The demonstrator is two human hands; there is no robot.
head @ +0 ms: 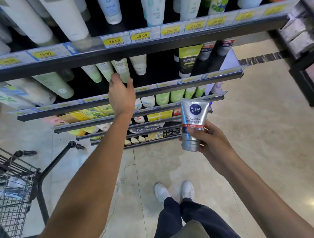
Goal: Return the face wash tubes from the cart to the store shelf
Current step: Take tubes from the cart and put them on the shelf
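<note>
One silver tube [194,123], one cart [9,186], two hands

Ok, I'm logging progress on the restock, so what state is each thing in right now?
Left hand: reaching to the second shelf, fingers round a pale green tube standing there.
Right hand: gripping the silver tube.
Silver Nivea Men tube: held cap down, off the shelf.
Cart: parked at the left, something inside, too blurred to name.
Shelf: stocked with tubes, caps down.
</note>
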